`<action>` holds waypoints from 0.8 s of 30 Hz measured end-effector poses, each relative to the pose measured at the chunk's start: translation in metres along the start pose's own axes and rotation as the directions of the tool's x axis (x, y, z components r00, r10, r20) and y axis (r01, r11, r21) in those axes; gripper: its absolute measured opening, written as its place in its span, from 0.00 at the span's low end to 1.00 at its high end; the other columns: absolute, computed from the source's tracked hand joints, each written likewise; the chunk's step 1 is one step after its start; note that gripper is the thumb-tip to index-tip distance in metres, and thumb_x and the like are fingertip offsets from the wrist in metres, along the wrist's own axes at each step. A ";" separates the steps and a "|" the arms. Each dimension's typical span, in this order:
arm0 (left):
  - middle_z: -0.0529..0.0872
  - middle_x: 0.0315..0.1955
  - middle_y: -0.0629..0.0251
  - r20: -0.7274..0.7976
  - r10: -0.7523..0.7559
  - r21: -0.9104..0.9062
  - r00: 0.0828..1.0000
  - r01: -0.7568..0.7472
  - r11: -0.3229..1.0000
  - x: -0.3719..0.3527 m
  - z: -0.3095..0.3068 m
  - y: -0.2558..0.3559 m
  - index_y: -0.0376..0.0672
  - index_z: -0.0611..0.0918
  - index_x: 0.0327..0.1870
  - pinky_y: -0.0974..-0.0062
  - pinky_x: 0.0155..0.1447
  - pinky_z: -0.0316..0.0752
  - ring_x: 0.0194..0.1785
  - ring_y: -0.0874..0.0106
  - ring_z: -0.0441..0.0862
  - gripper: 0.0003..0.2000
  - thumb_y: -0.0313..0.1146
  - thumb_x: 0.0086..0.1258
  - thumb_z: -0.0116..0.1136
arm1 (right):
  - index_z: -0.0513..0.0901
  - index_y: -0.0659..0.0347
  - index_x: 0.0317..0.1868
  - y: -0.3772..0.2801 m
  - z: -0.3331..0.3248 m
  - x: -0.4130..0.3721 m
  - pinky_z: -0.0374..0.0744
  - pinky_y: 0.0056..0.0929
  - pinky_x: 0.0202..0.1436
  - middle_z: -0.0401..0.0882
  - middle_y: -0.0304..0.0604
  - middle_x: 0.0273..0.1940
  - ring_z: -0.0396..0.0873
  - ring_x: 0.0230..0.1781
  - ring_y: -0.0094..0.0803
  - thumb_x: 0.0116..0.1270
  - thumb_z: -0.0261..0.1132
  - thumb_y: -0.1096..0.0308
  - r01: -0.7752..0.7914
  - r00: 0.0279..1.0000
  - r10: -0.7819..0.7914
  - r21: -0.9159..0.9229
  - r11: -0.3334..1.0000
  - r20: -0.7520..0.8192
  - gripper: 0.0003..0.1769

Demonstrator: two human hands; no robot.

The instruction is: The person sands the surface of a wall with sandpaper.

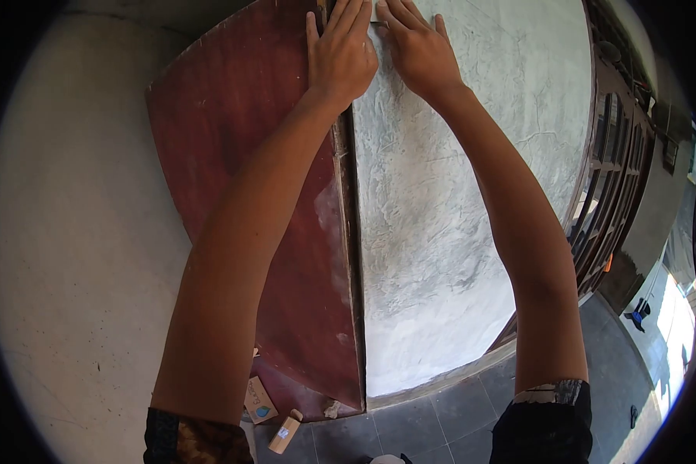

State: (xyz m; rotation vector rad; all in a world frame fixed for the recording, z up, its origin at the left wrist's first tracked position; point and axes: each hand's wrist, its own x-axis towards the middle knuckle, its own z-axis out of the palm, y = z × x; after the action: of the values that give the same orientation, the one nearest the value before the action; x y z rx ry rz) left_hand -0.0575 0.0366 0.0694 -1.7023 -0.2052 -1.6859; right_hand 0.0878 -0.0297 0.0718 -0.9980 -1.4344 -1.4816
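Observation:
Both my arms reach up to the top of the view. My left hand (340,54) lies flat with fingers together on the upper edge of a dark red wooden board (247,155) that leans against the wall. My right hand (417,50) presses on the rough grey plastered wall (441,201) just right of the board's edge, fingers spread, almost touching the left hand. A small pale thing shows between the fingertips at the top; I cannot tell what it is or which hand holds it.
A smooth pale wall (77,232) fills the left. Dark floor tiles (441,425) run below, with a small cardboard box (260,402) and a cardboard tube (284,433) at the board's foot. A dark wooden window frame (611,178) stands at the right.

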 end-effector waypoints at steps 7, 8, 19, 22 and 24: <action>0.67 0.80 0.52 0.009 -0.030 0.030 1.000 0.029 0.999 0.000 0.000 0.002 0.33 0.72 0.75 0.38 0.83 0.48 0.85 0.57 0.57 0.25 0.23 0.76 0.45 | 0.73 0.49 0.76 -0.024 -0.006 -0.075 0.62 0.72 0.78 0.68 0.35 0.79 0.66 0.80 0.36 0.81 0.58 0.58 0.004 1.000 -0.004 -0.004 1.000 -0.018 0.26; 0.67 0.80 0.52 0.021 -0.033 0.043 0.999 0.032 0.999 0.000 0.001 0.002 0.34 0.72 0.75 0.38 0.83 0.48 0.85 0.57 0.57 0.25 0.22 0.75 0.45 | 0.73 0.49 0.76 -0.015 -0.002 -0.048 0.62 0.72 0.78 0.69 0.34 0.78 0.67 0.79 0.36 0.81 0.58 0.58 -0.003 0.998 0.002 -0.011 1.000 -0.070 0.25; 0.66 0.80 0.53 0.004 -0.015 0.043 1.000 0.015 0.999 -0.001 0.002 0.001 0.34 0.72 0.75 0.37 0.83 0.48 0.85 0.57 0.57 0.26 0.23 0.75 0.47 | 0.72 0.53 0.76 -0.023 0.005 -0.068 0.63 0.66 0.79 0.67 0.39 0.80 0.64 0.81 0.40 0.82 0.57 0.60 -0.008 0.998 0.011 0.057 0.998 -0.059 0.25; 0.66 0.80 0.53 0.017 -0.011 0.022 1.000 0.011 1.000 0.001 0.000 0.002 0.34 0.72 0.75 0.37 0.83 0.48 0.85 0.57 0.57 0.26 0.23 0.75 0.47 | 0.70 0.51 0.78 -0.012 0.008 -0.015 0.59 0.65 0.81 0.65 0.38 0.81 0.61 0.83 0.39 0.84 0.54 0.59 -0.029 0.994 0.035 0.056 0.998 -0.107 0.26; 0.66 0.80 0.52 0.027 -0.010 0.005 1.000 0.010 1.000 -0.001 -0.001 0.001 0.34 0.72 0.75 0.37 0.83 0.47 0.85 0.57 0.57 0.26 0.23 0.75 0.48 | 0.71 0.51 0.78 -0.014 0.009 -0.014 0.59 0.64 0.81 0.65 0.39 0.81 0.60 0.83 0.40 0.84 0.53 0.59 -0.005 0.986 0.023 0.112 0.994 -0.164 0.25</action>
State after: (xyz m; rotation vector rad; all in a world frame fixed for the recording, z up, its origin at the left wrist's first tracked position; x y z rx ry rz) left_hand -0.0579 0.0358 0.0677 -1.7244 -0.2302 -1.6686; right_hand 0.0791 -0.0201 0.0541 -0.7971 -1.3719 -1.4233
